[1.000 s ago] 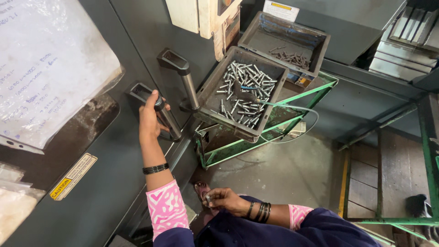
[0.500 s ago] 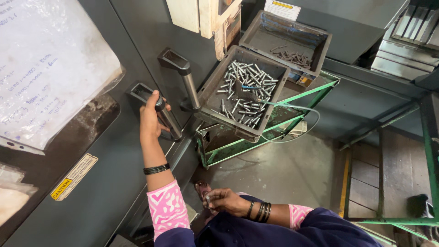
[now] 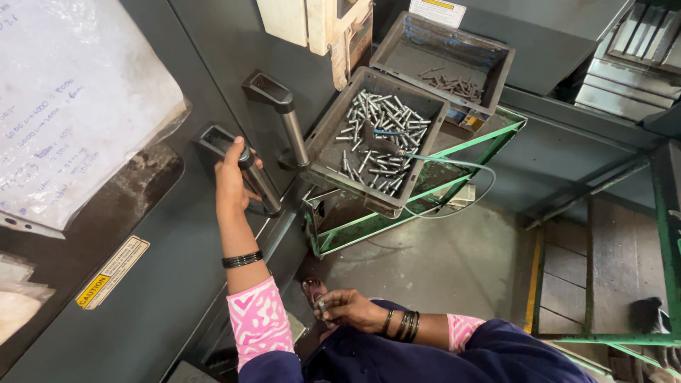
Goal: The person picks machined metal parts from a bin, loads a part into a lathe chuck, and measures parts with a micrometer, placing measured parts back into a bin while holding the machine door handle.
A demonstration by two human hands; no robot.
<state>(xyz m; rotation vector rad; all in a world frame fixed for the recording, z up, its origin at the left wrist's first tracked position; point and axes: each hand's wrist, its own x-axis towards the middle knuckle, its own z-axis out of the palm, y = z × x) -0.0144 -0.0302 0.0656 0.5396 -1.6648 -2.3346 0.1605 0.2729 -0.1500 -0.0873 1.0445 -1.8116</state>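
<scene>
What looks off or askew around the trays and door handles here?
The near grey tray of metal pins sits tilted on the green frame, its corner overhanging. A thin cable trails out of it over the edge. The left hand grips the lower door handle; the right hand holds small pins.

The machine door (image 3: 142, 298) is matt grey painted metal, its handle (image 3: 245, 167) dull dark metal under the left hand (image 3: 230, 181). Small bright steel pins (image 3: 376, 138) gleam in a scuffed grey plastic tray (image 3: 333, 184) (its frame is chipped green-painted metal). The paper sheet (image 3: 64, 106) sits under glossy plastic film.
</scene>
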